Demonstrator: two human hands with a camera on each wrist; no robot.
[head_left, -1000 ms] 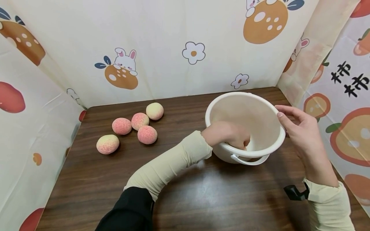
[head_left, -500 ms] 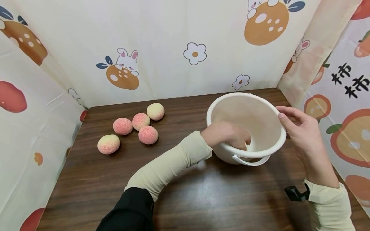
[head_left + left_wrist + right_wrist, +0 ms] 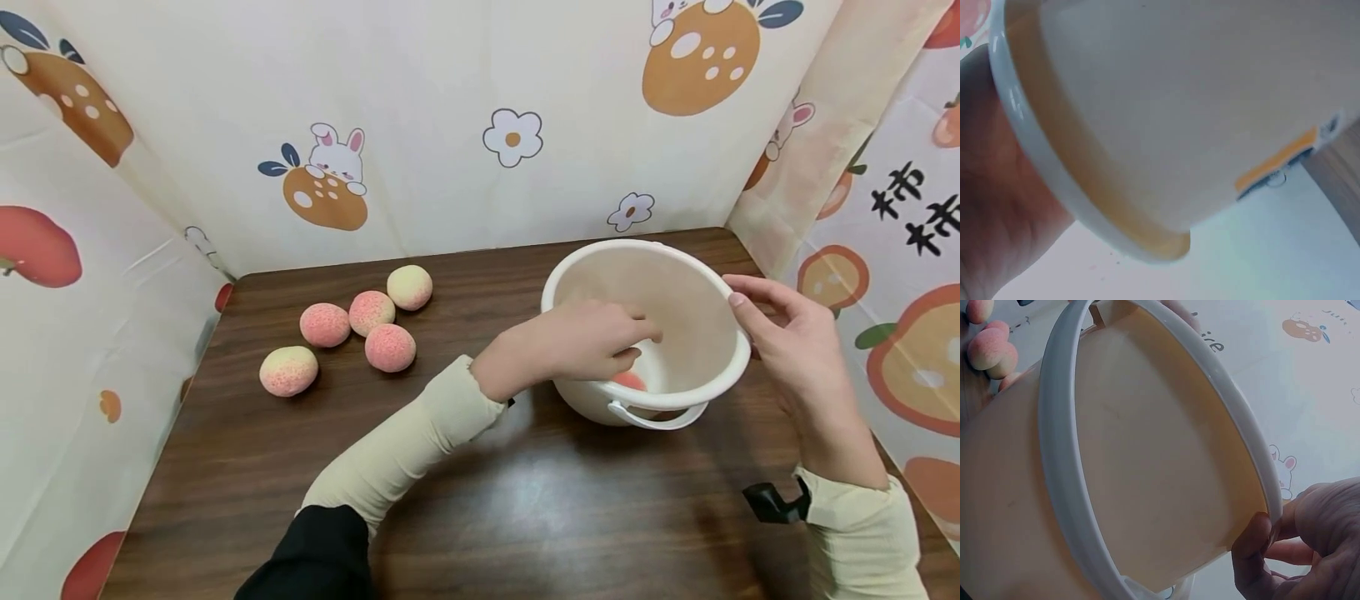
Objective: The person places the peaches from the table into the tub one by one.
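Note:
A white bucket (image 3: pixel 697 333) stands at the right of the table, its handle (image 3: pixel 660 419) hanging down at the near side. My left hand (image 3: pixel 577 337) is over the bucket's mouth, fingers loosely bent and pointing in, with nothing seen between them. Below it, part of a pink peach (image 3: pixel 628 380) shows inside the bucket; the rest is hidden by the rim and hand. My right hand (image 3: pixel 795 342) pinches the bucket's right rim between thumb and fingers, as the right wrist view also shows, with the hand (image 3: pixel 1297 544) at the rim.
Several pink-and-yellow peaches lie on the left part of the brown wooden table (image 3: pixel 480 500); the nearest is a pale one (image 3: pixel 288 372), the farthest a yellowish one (image 3: pixel 409 287). A printed curtain (image 3: pixel 427 125) hangs behind the table and at both sides.
My left hand has risen from deep inside the bucket and its fingers have loosened, leaving the pink peach in view below. My right hand keeps its pinch on the rim.

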